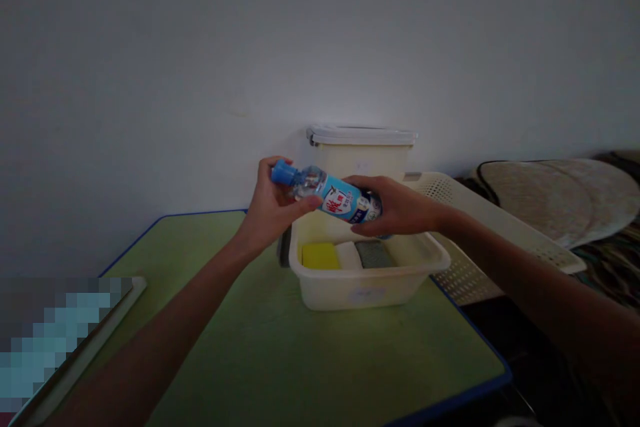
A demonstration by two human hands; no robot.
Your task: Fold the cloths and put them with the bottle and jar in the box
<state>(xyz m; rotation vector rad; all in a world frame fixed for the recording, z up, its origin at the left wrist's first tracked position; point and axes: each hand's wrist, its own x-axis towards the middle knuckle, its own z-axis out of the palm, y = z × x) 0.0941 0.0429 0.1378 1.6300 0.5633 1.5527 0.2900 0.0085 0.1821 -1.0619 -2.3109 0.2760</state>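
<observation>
Clear bottle point(334, 199), blue label (blue cap point(283, 173) on), tilted, held midair.

Clear plastic bottle w/ blue cap point(340, 197) lies btwn my L hand point(273, 203) & R hand point(383, 205), above cream rectangular plastic tub point(330, 291) on green blue-edged table point(240, 340). In tub, L to R: yellow block point(320, 257), white block point(349, 256), grey block point(376, 255). Behind: tall cream container w/ grey lid point(367, 155). R of tub: perforated cream plastic basket point(505, 227); far R, beyond it: rounded beige cushion point(555, 199).
</observation>
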